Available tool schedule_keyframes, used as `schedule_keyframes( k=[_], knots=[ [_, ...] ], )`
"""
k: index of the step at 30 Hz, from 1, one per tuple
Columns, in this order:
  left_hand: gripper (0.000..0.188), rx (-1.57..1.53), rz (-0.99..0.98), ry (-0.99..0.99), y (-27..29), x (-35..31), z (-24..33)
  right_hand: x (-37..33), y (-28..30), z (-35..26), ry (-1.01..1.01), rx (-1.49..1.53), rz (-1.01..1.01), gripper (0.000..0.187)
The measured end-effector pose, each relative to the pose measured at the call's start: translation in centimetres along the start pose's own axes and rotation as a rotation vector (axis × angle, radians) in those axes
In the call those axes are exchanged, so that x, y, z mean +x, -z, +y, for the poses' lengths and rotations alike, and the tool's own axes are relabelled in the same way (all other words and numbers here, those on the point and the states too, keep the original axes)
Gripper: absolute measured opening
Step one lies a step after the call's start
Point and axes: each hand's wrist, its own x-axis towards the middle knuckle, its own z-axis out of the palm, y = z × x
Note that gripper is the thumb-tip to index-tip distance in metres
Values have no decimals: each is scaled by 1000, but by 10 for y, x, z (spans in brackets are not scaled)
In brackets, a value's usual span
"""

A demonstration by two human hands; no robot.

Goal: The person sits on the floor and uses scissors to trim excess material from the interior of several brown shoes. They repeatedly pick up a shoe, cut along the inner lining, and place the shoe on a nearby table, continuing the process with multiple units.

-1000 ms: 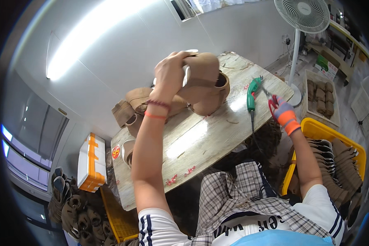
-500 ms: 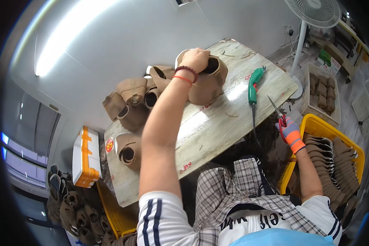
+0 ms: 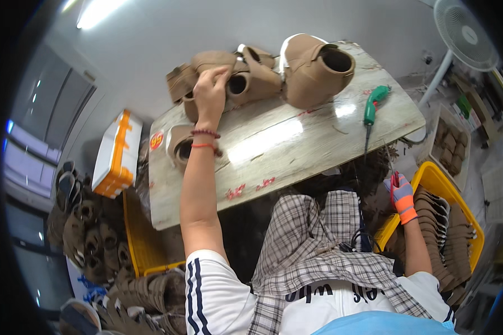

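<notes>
My bare left hand [image 3: 209, 92] reaches over the left part of the table, its fingers closed at a brown shoe upper [image 3: 213, 58] in the far-left pile. The hand hides part of that pile. A large brown shoe upper [image 3: 316, 81] with a white edge stands apart, right of the pile. Under my left wrist lies another brown upper [image 3: 176, 146], partly covered by the arm. My right hand [image 3: 401, 194], in a grey and orange glove, grips red-handled scissors [image 3: 395, 180] beside the table's right end, blades pointing away from me.
A green corded hand tool [image 3: 377, 103] lies on the pale table [image 3: 274, 139]. To the right, a yellow crate [image 3: 458, 192] holds stacked brown uppers. On the left are a taped white box [image 3: 116, 153] and heaps of uppers [image 3: 89, 234]. A fan [image 3: 466, 33] stands far right.
My left hand has let go of the large upper and moved left to the pile. The right hand still holds the scissors. The whole view has shifted.
</notes>
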Motion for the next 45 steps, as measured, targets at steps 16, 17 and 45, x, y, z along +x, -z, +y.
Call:
schedule_keyframes(
  k=[16,17,45],
  knots=[
    [49,473,-11,546,121,-143,-123,-38,-29,-8,3,288,-161,32],
    [48,421,-15,513,122,-140,-119,-42,-32,-5,3,348,-155,35],
    [46,-1137,-206,1374,121,-488,46,-109,-47,-156,825,-387,-660,35]
  ],
)
